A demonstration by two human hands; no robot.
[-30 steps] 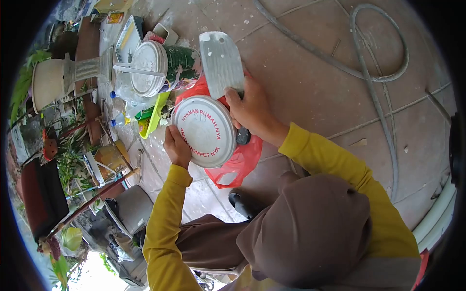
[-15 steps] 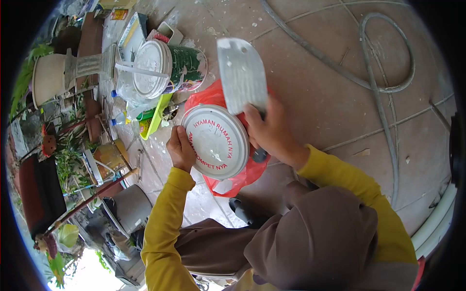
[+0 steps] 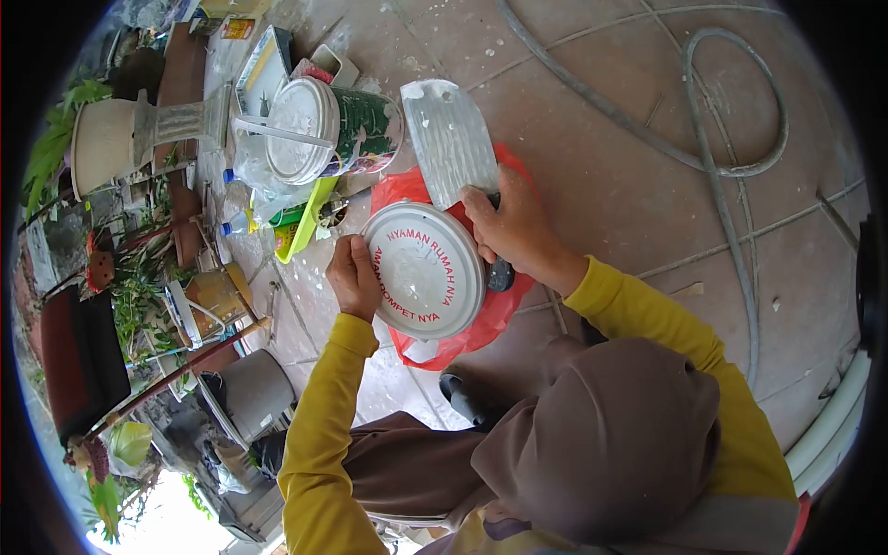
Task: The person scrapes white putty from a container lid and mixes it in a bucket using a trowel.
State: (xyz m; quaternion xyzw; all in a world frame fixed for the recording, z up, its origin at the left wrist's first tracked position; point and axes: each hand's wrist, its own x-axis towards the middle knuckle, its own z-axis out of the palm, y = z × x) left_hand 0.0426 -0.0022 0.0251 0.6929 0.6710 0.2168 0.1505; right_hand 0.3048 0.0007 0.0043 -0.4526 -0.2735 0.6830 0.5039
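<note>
Over floor tiles [image 3: 573, 74], my right hand [image 3: 520, 229] grips an outward-pointing scraper [image 3: 450, 141] right of the lettered lid [image 3: 421, 270] my left hand [image 3: 355, 281] clasps

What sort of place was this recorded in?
Probably a patio or yard outside a home: leafy plants grow along one side, and a grey hose lies looped over broad floor tiles.

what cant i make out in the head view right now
Head view, throughout:
What is under the red-lettered lid: the lid covers it.
Middle of the cleaver handle: hidden by the right hand.
The grey hose beyond the top: cut off by the picture's edge.
Much of the red plastic bag: behind the lid.
</note>
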